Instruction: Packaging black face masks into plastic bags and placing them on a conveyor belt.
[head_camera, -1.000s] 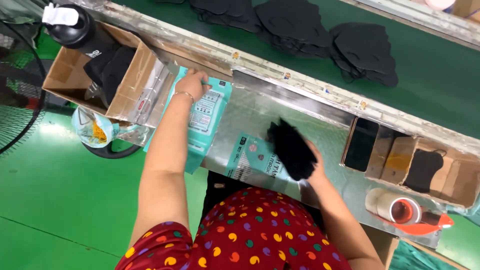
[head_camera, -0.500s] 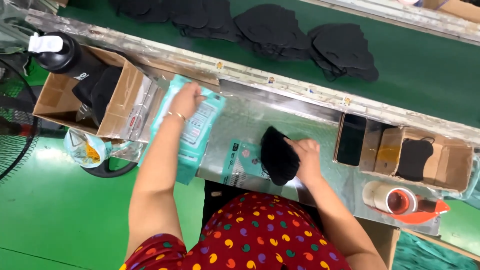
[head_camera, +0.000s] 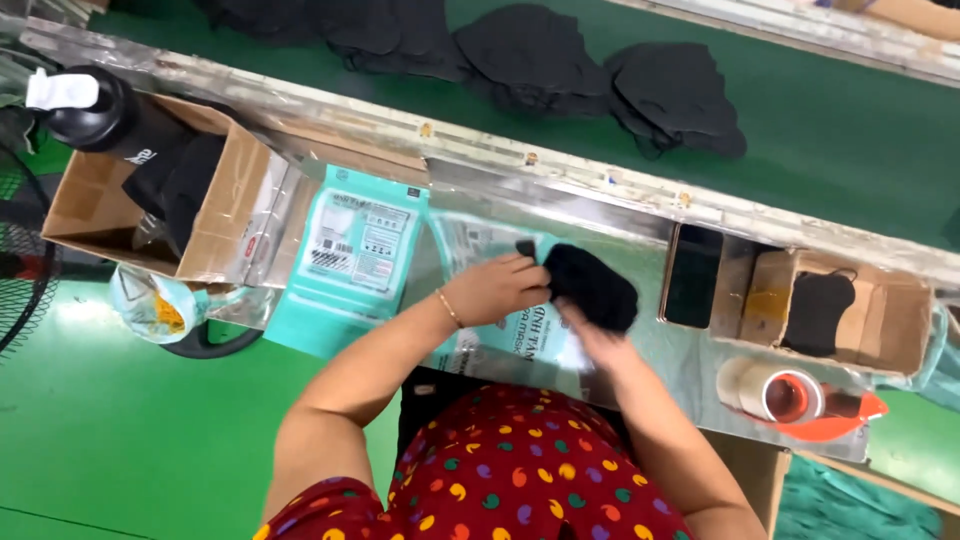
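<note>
Black mask (head_camera: 592, 287) between both hands | left hand (head_camera: 497, 288) pinching it | right hand (head_camera: 590, 338) gripping beneath

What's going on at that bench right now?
Left hand and right hand both gripping a black mask. Mask over a clear packet. Nothing blocking.

My steel bench (head_camera: 640, 255) carries teal pouches (head_camera: 355, 245) at ten o'clock, a box (head_camera: 215, 215) at nine, a phone (head_camera: 692, 276) and tape (head_camera: 775, 392) at three.
</note>
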